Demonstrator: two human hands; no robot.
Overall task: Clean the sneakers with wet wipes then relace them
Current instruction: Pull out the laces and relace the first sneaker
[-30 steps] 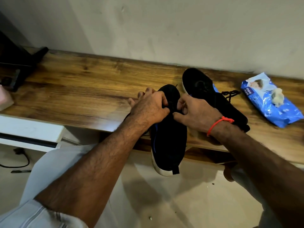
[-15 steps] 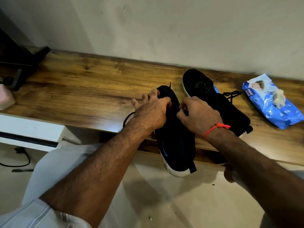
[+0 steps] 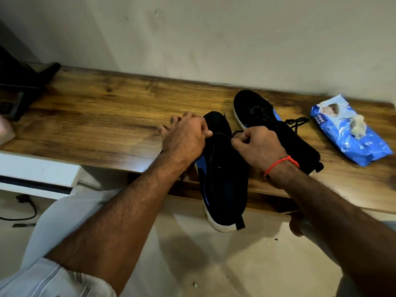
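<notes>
Sneaker (image 3: 222,174) has slid nearer, while both hands (image 3: 186,140) (image 3: 260,147) now pinch its lace (image 3: 222,135) taut.

We have a single view, from a wide-angle camera worn on the head. It looks forward and steeply down, so that our two forearms enter from the near edge and run up toward the centre. The wooden tabletop (image 3: 90,116) crosses the middle of the frame from left to right, close to us, its lines bowed by the lens. The wall (image 3: 214,35) fills the far part, and the floor (image 3: 214,264) fills the near part.
</notes>
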